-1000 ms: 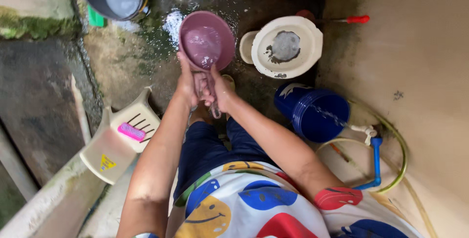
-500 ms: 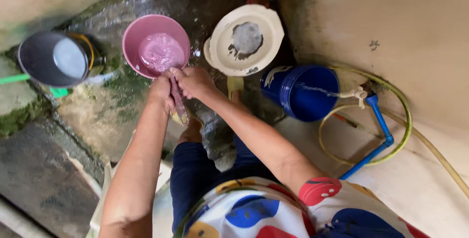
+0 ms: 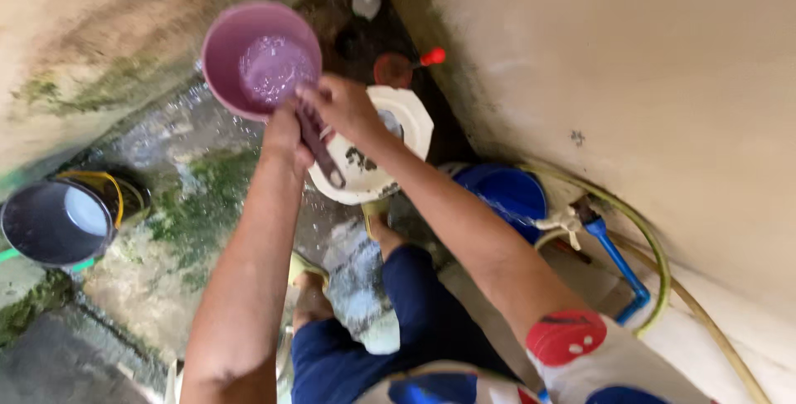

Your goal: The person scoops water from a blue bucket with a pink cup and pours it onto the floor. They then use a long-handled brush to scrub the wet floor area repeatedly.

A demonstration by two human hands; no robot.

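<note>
I am watching both hands gripping the pink dipper [image 3: 261, 56] handle, left hand [image 3: 284, 135] and right hand [image 3: 344, 106] clamped together, soapy water inside, white basin [image 3: 369, 180] just below, wall [image 3: 622, 81] crowding right, blue bucket [image 3: 506, 193] filling beside tap [image 3: 572, 220], grey pail [image 3: 46, 222] well left

Left hand [image 3: 283, 135] and right hand [image 3: 344, 107] gripping pink dipper [image 3: 261, 58] handle, white basin [image 3: 365, 159] below, blue bucket [image 3: 504, 195] nearby
</note>
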